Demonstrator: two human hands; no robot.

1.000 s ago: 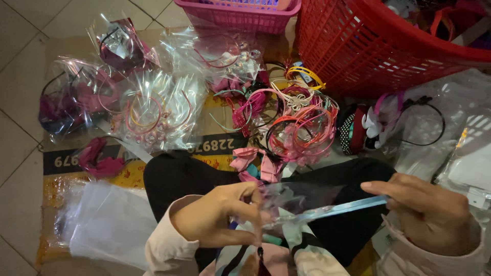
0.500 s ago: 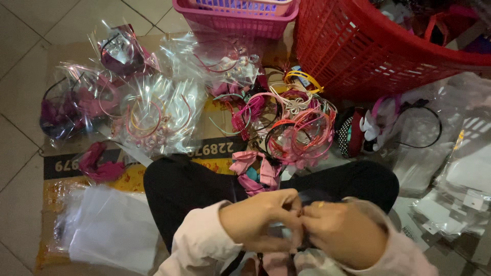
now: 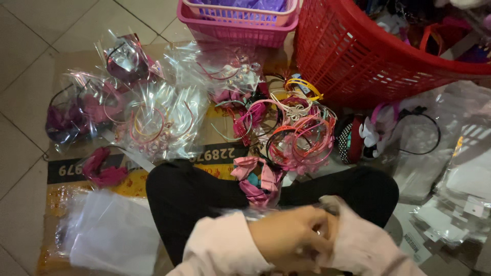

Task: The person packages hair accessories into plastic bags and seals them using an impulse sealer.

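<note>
Both hands have drawn lower since earlier, left hand (image 3: 291,237) over right hand (image 3: 332,230), pinching a clear bag (image 3: 240,212) (flimsy, slippery; its edge looks the best hold) below the pink bows (image 3: 255,179).

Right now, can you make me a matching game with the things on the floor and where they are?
Things:
1. red basket
2. pink basket
3. pink bow
4. stack of empty clear bags

Places:
A. lower left, on the cardboard
B. top middle, beside the red one
C. upper right
D. middle, just past the black-clad knees

Pairs: 1-C, 2-B, 3-D, 4-A
</note>
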